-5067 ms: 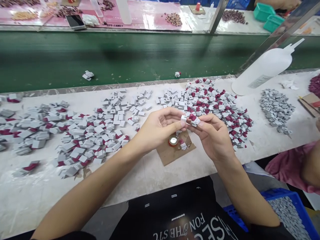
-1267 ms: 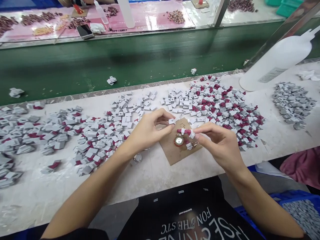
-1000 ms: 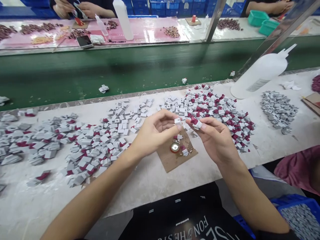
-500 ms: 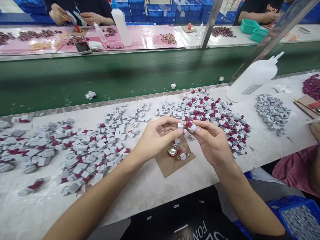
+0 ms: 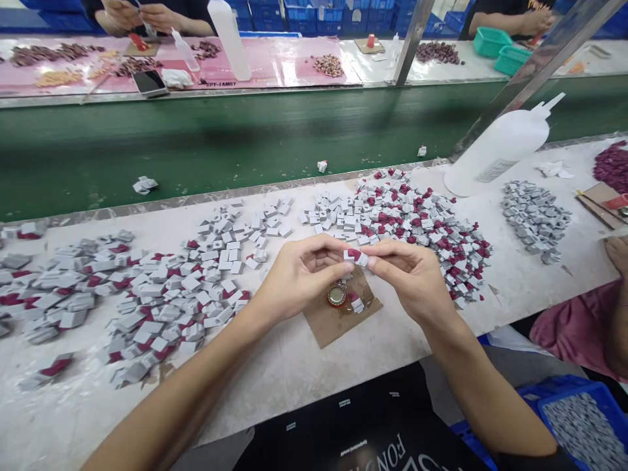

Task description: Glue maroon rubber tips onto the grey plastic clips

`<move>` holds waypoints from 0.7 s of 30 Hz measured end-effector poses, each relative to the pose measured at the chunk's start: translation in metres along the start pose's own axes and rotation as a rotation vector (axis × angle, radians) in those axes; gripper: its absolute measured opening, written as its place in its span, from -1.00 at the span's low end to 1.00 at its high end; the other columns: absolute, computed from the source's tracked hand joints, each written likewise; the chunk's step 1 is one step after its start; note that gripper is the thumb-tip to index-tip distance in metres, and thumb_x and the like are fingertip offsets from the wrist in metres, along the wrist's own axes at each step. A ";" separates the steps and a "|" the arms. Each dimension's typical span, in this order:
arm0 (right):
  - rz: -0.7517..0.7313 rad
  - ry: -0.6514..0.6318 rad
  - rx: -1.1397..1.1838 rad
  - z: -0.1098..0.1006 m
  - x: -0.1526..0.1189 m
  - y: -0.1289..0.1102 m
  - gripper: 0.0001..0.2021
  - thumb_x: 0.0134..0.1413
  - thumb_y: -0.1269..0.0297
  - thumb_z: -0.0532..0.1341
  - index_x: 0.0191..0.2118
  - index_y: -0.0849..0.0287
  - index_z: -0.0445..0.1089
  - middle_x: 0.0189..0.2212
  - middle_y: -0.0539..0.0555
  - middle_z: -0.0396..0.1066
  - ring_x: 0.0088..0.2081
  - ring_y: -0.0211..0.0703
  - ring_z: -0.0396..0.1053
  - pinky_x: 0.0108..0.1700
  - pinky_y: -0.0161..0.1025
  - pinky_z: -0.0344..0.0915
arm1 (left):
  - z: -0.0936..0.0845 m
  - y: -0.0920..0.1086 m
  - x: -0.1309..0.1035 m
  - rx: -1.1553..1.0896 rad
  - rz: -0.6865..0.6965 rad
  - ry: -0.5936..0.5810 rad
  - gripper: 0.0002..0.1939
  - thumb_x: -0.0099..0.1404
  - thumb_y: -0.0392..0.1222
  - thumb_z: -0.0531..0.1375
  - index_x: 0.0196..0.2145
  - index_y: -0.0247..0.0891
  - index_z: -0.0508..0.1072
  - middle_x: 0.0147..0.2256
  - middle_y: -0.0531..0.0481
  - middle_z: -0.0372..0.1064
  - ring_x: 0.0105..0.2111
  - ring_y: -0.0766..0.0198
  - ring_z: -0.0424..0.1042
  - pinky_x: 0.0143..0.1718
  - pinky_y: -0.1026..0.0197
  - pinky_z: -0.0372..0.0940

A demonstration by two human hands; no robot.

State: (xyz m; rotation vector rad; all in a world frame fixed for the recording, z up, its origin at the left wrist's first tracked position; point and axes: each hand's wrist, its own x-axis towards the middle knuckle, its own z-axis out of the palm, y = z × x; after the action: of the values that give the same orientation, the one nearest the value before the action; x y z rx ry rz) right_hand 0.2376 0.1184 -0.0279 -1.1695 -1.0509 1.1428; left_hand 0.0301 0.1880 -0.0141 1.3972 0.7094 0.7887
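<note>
While two bare hands are meeting over the far edge of a cardboard square (image 5: pixel 321 330), a small white-and-maroon block (image 5: pixel 354 256) is sitting between their fingertips, above that edge. The left hand (image 5: pixel 294 271) is pinching its left end between thumb and forefinger; the right hand (image 5: pixel 419 278) is pinching its right end likewise, so neither is lying nearer. The block's long axis is running side to side, dipping slightly towards the right, one end pointing at each hand and maroon showing between. Whether it is one piece or two touching, the view is not making clear. On the cardboard, closer to the body, a bottle cap (image 5: pixel 336 296) is resting left of a loose piece (image 5: pixel 357 305); beyond the cardboard, rightwards, a mixed heap (image 5: pixel 417 219) is spreading
</note>
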 end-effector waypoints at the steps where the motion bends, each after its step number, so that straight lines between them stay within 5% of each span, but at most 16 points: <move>1: 0.003 -0.011 -0.001 0.000 0.001 -0.002 -0.90 0.21 0.26 0.54 -0.15 -0.05 0.80 -0.17 0.06 0.74 -0.12 -0.03 0.71 -0.04 -0.07 0.69 | -0.001 0.000 0.000 0.011 0.002 0.000 -0.83 0.30 -0.20 0.53 -0.16 -0.20 0.70 -0.23 -0.03 0.71 -0.28 0.20 0.68 -0.15 0.14 0.62; 6: 0.042 -0.157 -0.064 0.004 0.026 -0.008 -0.89 0.22 0.22 0.51 -0.14 0.00 0.78 -0.18 0.10 0.74 -0.12 0.00 0.70 -0.02 -0.03 0.68 | -0.017 0.002 0.006 0.147 0.012 0.007 -0.84 0.35 -0.18 0.47 -0.13 -0.19 0.67 -0.15 -0.08 0.71 -0.18 0.12 0.69 -0.07 0.06 0.61; 10: -0.050 -0.189 -0.335 0.015 0.094 -0.004 -0.78 0.25 0.27 0.43 -0.01 0.04 0.73 -0.12 0.11 0.72 -0.10 0.02 0.68 0.05 0.03 0.63 | -0.051 0.003 0.036 0.425 0.010 0.206 -0.86 0.35 -0.16 0.43 -0.15 -0.19 0.67 -0.13 -0.11 0.70 -0.13 0.06 0.67 0.03 -0.03 0.57; 13: -0.140 -0.014 -0.704 0.038 0.162 -0.001 -0.66 0.28 0.40 0.32 0.12 0.12 0.66 -0.05 0.17 0.69 -0.06 0.07 0.64 0.10 0.05 0.57 | -0.089 -0.005 0.072 0.578 -0.062 0.494 -0.93 0.33 -0.22 0.40 -0.23 -0.21 0.63 -0.17 -0.16 0.68 -0.14 0.03 0.64 0.00 -0.04 0.54; 15: -0.086 -0.025 -0.920 0.060 0.202 0.002 -0.63 0.31 0.37 0.35 0.19 0.16 0.62 -0.01 0.20 0.68 0.04 0.15 0.62 0.20 0.10 0.52 | -0.113 -0.014 0.097 0.603 -0.126 0.614 -0.94 0.30 -0.26 0.40 -0.27 -0.21 0.59 -0.19 -0.17 0.66 -0.13 0.01 0.64 0.01 -0.03 0.53; 18: -0.032 -0.074 -1.006 0.093 0.241 0.007 -0.65 0.29 0.37 0.41 0.16 0.17 0.62 0.10 0.26 0.65 0.20 0.26 0.56 0.31 0.16 0.43 | -0.140 -0.027 0.133 0.601 -0.212 0.689 -0.86 0.23 -0.29 0.43 -0.34 -0.20 0.53 -0.24 -0.16 0.62 -0.15 0.00 0.62 0.01 -0.06 0.51; 21: -0.015 -0.110 -0.972 0.113 0.256 0.016 -0.76 0.13 0.50 0.46 -0.08 0.16 0.64 0.09 0.28 0.66 0.21 0.32 0.55 0.34 0.20 0.39 | -0.154 -0.038 0.160 0.593 -0.243 0.714 -0.79 0.18 -0.30 0.46 -0.39 -0.19 0.48 -0.25 -0.20 0.59 -0.11 -0.06 0.60 0.03 -0.12 0.48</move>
State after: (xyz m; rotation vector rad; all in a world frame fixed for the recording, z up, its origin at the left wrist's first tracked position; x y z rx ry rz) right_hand 0.1572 0.3869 -0.0267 -1.8364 -1.7859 0.6613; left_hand -0.0031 0.4071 -0.0565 1.4952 1.7444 0.9262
